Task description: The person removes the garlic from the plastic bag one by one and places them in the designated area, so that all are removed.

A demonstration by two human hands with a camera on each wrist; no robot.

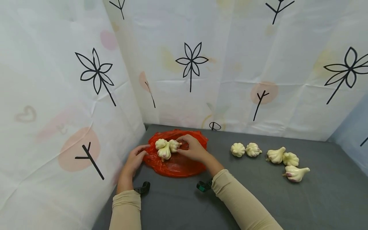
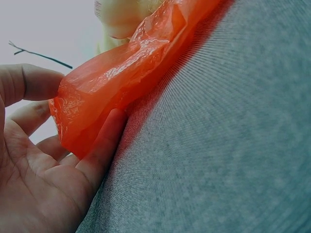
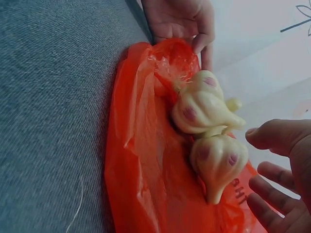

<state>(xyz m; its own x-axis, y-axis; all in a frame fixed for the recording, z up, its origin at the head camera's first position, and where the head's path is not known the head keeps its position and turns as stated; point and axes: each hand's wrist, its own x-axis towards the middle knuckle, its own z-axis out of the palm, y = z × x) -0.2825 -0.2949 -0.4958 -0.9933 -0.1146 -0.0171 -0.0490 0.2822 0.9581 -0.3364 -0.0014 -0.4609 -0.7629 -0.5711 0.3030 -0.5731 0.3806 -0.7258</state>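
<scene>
**Garlic on the red bag, both hands at its edges**

Nearest you, your sleeves (image 1: 238, 201) run forward over the grey cloth (image 1: 316, 204), a wrist strap on each. Your left hand (image 1: 134, 160) lies at the bag's left rim, fingers mostly straight; in the left wrist view thumb and fingers (image 2: 99, 145) bracket a fold of the film, touching it without a firm pinch that I can see. Your right hand (image 1: 193, 147) sits on the far side of the pile, fingers loosely curved and spread, just beside the nearest bulb and clamped on nothing.

The bag (image 1: 176, 166) looks thin, crinkly and slippery, practically weightless, so it will likely slide and bunch; take it by the rim, where your left hand already is. The three bulbs (image 1: 166, 148) on it look light, firm and rounded, with papery skin, and could roll off the slick film. Cup each round the body rather than by its stalk.

Off to your right, well apart, five more bulbs (image 1: 273, 157) lie loose on the cloth, with nothing between them and the bag. Beyond and to the left, the printed curtain (image 1: 189, 64) closes in tight beside your left hand.
</scene>
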